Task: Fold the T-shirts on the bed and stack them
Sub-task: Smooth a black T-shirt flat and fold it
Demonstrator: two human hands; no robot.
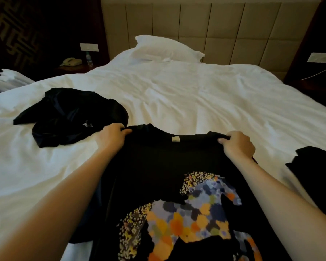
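A black T-shirt [158, 166] with a colourful mosaic print hangs stretched in front of me over the near part of the white bed [177, 95]. My left hand [111, 138] grips its left shoulder, and my right hand [237, 146] grips its right shoulder, on either side of the collar with a small white label. A second black T-shirt [70, 115] lies crumpled on the bed to the left, just beyond my left hand. Another black garment [316, 170] lies at the right edge of the bed; its shape is partly cut off.
A white pillow [166, 48] rests against the padded headboard [224, 31]. A dark bedside table at the left carries a telephone [72, 61] and a water bottle [88, 58]. White bedding of a second bed [6, 80] shows at the far left.
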